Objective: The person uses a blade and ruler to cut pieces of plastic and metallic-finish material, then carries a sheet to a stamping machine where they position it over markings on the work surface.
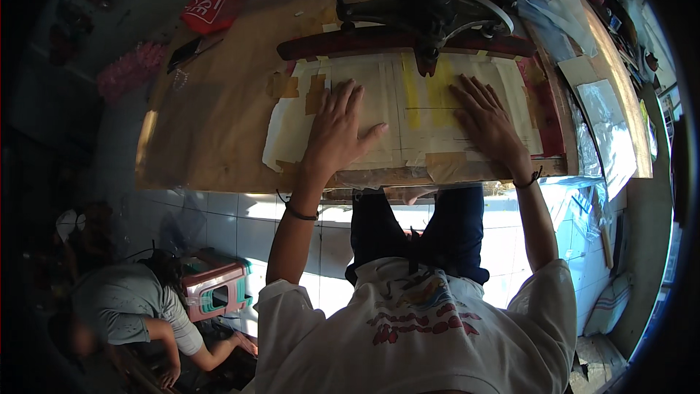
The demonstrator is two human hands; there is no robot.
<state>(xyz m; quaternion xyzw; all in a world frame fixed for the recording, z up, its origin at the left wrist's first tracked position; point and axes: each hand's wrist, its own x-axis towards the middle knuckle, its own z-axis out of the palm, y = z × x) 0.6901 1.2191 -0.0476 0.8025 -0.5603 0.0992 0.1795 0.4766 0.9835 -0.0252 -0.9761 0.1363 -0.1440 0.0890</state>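
Both hands lie flat, palms down, on a pale, taped-down sheet on the wooden table. My left hand rests on the sheet's left part, fingers stretched away from me and thumb pointing right. On its right part, beside a yellow strip, lies my right hand with fingers extended up and to the left. Nothing shows in either hand. Just beyond the fingertips, a dark red bar runs across the sheet's far edge. Above it stands a dark metal machine, its pointed tip between my hands.
Brown tape holds the sheet's near edge. At the table's left are a red bag and a dark phone-like object. Clear plastic covers the right side. Another person crouches at lower left near a pink and green stool.
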